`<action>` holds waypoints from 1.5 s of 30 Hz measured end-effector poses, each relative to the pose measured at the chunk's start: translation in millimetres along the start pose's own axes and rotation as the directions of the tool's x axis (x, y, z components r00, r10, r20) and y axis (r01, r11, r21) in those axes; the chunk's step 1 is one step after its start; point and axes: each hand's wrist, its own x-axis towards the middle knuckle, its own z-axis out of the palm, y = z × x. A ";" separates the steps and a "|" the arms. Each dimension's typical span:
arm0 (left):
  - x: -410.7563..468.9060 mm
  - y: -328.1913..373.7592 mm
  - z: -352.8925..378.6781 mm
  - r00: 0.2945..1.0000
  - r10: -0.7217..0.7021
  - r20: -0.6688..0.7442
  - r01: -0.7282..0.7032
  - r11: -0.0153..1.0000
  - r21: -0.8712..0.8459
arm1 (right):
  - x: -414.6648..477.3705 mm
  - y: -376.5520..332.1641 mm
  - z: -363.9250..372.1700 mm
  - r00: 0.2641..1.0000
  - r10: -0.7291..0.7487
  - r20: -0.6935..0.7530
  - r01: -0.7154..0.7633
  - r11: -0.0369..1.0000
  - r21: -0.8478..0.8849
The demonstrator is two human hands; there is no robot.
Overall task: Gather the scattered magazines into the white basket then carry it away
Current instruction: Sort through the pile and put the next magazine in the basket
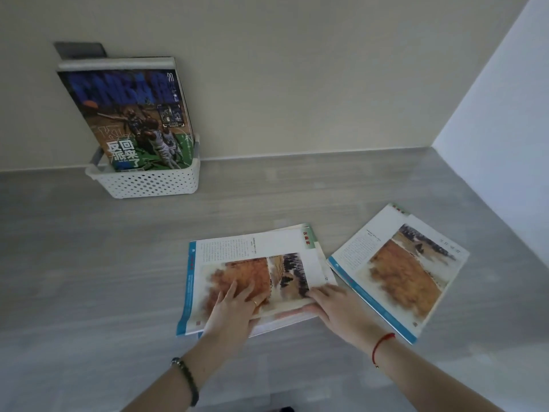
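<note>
A white perforated basket (148,184) stands at the back left against the wall, with a basketball magazine (130,114) upright in it. On the grey floor lies a small stack of magazines (252,257) with an orange landscape picture on top. My left hand (237,304) rests flat on that cover, fingers spread. My right hand (332,304) grips the stack's near right edge, fingers tucked under the top magazine. A similar magazine (401,269) lies flat to the right, touching the stack's corner.
Grey wood-look floor (89,278) spreads all around. A beige wall runs behind the basket and a white wall (505,114) angles in on the right. A dark wall plate (80,50) sits above the basket.
</note>
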 end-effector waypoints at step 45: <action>122.5 -407.7 -255.2 0.706 -0.598 -0.380 -0.145 0.403 -0.904 | 474.9 -129.3 -151.5 0.683 0.661 -0.312 0.022 0.408 0.913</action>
